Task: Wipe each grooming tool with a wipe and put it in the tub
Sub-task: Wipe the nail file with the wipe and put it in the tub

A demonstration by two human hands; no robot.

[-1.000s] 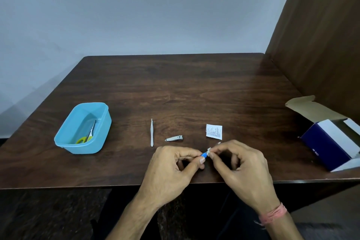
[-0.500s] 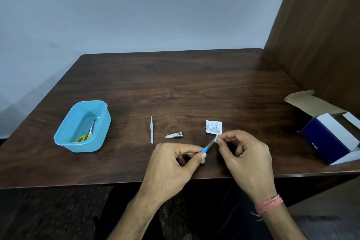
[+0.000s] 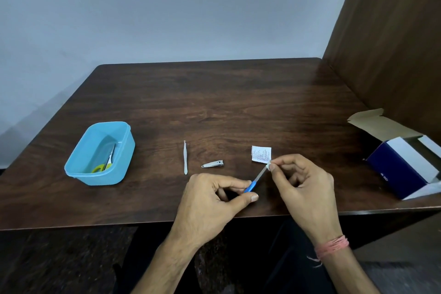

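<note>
At the far left of the dark wooden table [image 3: 214, 102] stood a light blue rectangular plastic tub [image 3: 78, 172], and inside it lay a small pair of scissors with yellow-green handles [image 3: 106, 162], their metal blades pointing away from the person. Well to the right of the tub, a slim pale metal pair of tweezers [image 3: 185, 157] lay flat on the wood, running away from the near edge. Just beside it lay a small silver metal nail clipper [image 3: 212, 164], set crosswise.

Nearer the table's front edge, the left hand [image 3: 207, 205] pinched the blue plastic handle of a thin nail file [image 3: 256, 179] between thumb and forefinger, the other fingers curled under. The file slanted up and to the right, held above the tabletop, its grey metal blade reaching towards the right hand [image 3: 303, 188]. That hand pinched a small white wipe [image 3: 269, 165] round the tip of the blade with thumb and forefinger. A pink thread band [image 3: 331, 246] circled its wrist.

Just beyond the fingertips of the right hand, a small white printed paper sachet [image 3: 261, 154] lay flat on the table. At the far right edge sat an open navy-and-white cardboard box [image 3: 403, 169], its brown flap raised, close to a brown wooden side panel [image 3: 393, 43].
</note>
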